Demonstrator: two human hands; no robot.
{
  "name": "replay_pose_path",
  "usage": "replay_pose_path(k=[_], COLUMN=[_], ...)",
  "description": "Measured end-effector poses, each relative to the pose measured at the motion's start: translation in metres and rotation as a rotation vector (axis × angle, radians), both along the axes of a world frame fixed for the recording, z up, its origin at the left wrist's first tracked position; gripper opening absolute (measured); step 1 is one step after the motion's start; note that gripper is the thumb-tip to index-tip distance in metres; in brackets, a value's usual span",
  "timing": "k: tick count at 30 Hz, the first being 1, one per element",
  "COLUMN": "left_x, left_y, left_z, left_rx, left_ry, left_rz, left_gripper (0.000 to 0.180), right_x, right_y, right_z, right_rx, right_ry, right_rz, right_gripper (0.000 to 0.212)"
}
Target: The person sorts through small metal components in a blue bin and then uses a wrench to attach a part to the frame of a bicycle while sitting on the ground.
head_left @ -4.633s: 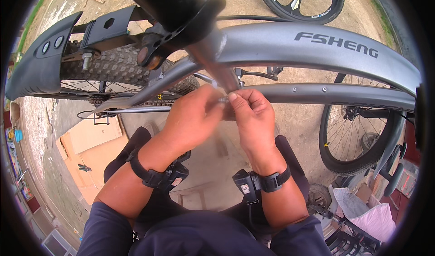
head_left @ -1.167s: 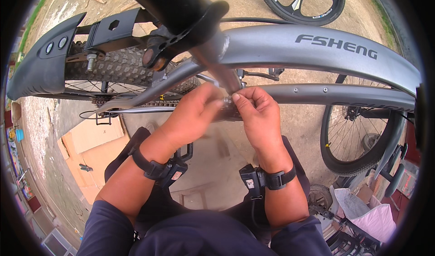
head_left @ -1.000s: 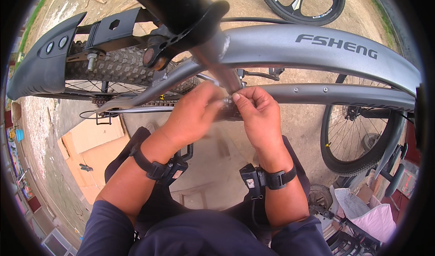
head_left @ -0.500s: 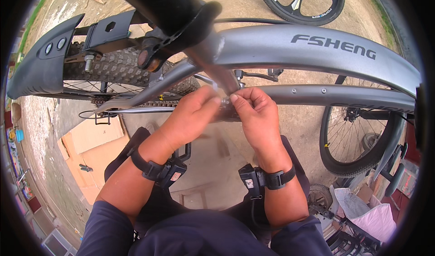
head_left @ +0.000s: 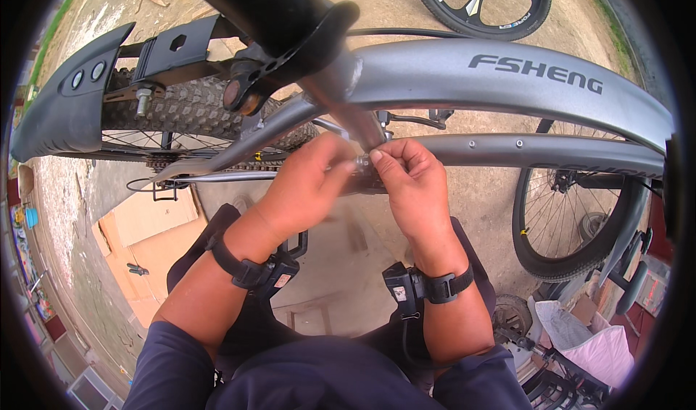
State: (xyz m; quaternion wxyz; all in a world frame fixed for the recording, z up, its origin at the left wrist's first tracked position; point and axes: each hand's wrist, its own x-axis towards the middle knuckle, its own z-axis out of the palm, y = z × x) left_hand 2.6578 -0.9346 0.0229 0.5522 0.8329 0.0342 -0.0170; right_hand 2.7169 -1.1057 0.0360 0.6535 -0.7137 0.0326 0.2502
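A grey bicycle frame [head_left: 420,76] stretches across in front of me. Both my hands are close together at the lower end of its seat tube [head_left: 359,123], by the bottom bracket. My left hand [head_left: 312,181] has its fingers drawn together, smeared by motion. The thumb and forefinger of my right hand [head_left: 413,181] are pinched against the foot of the tube. Between the fingertips shows a small shiny, pale piece [head_left: 362,163], too small to name. Which hand grips it is hard to see.
Left lie the knobby rear tyre [head_left: 196,109], a black mudguard [head_left: 80,98] and flat cardboard [head_left: 156,221] with a small dark tool [head_left: 137,269] on it. The front wheel [head_left: 554,214] is at right. Another bicycle's wheel [head_left: 500,4] stands at the far side.
My left hand has shifted very slightly, its fingers still blurred. The right hand keeps its pinch in nearly the same place.
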Motion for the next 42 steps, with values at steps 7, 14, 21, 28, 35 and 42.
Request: replay_pose_path(k=[7, 14, 21, 28, 35, 42], left_x=[-0.004, 0.002, 0.003, 0.002, 0.0, -0.002], left_y=[-0.002, 0.0, -0.002, -0.001, 0.001, -0.001], left_z=[-0.007, 0.006, 0.002, -0.003, -0.001, 0.001], left_rx=[-0.175, -0.443, -0.408, -0.395, -0.06, -0.077], left_ry=[0.044, 0.454, 0.393, 0.286, 0.057, 0.129], left_rz=[0.078, 0.082, 0.064, 0.039, -0.003, 0.01], left_gripper=[0.011, 0.019, 0.015, 0.011, 0.009, 0.009], right_x=[0.001, 0.001, 0.001, 0.001, 0.001, 0.001], right_y=[-0.001, -0.001, -0.002, -0.003, -0.002, -0.003], right_z=[-0.002, -0.003, -0.004, -0.006, -0.006, -0.006], right_rx=[-0.018, -0.021, -0.027, -0.025, -0.014, -0.021], right_ry=[-0.027, -0.014, -0.024, -0.03, -0.03, -0.02], right_rz=[0.012, 0.015, 0.011, 0.009, -0.003, -0.002], right_gripper=[0.01, 0.006, 0.012, 0.012, 0.013, 0.013])
